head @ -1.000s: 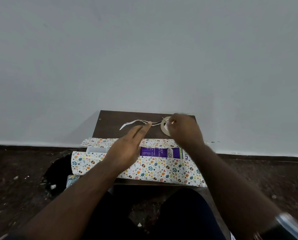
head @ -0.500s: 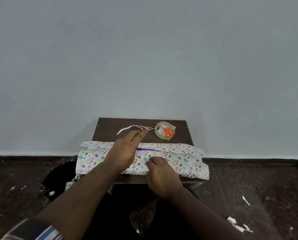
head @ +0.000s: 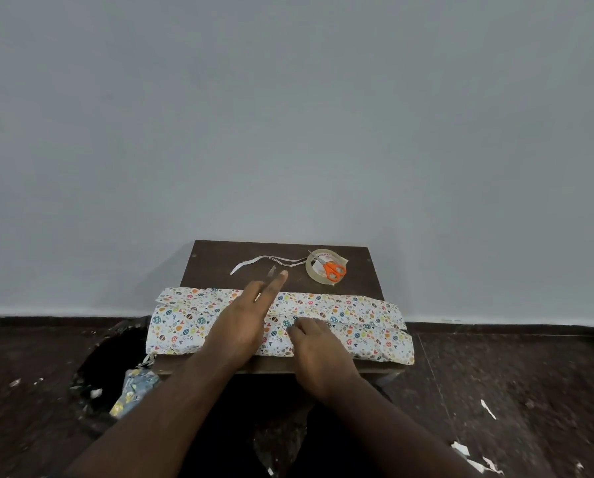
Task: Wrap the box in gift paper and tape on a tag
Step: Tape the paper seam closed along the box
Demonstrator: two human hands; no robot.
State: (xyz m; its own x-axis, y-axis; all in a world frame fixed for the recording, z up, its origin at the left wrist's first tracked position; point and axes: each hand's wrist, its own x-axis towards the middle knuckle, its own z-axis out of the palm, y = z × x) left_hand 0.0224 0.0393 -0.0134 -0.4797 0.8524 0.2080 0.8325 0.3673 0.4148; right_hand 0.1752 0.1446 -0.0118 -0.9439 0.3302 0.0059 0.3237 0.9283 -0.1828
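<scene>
Dark brown table (head: 219,257) against a pale wall, almost wholly spanned near its front edge by the gift paper (head: 357,315), folded over the box, which is fully covered. Left forearm reaching in from lower left; left hand (head: 243,322) flat on the paper, palm down, fingers straight and close together, tips past the far fold, a small clear strip of tape (head: 272,270) apparently stuck at one fingertip. Right hand (head: 318,350) just beside it, knuckles up, fingers curled, tips pressing on the paper's overlapping seam; whether pinching anything, cannot tell. Behind: tape roll (head: 314,270) with orange-handled scissors (head: 333,270) lying across it. White paper strip (head: 250,263) to its left. No legible writing.
</scene>
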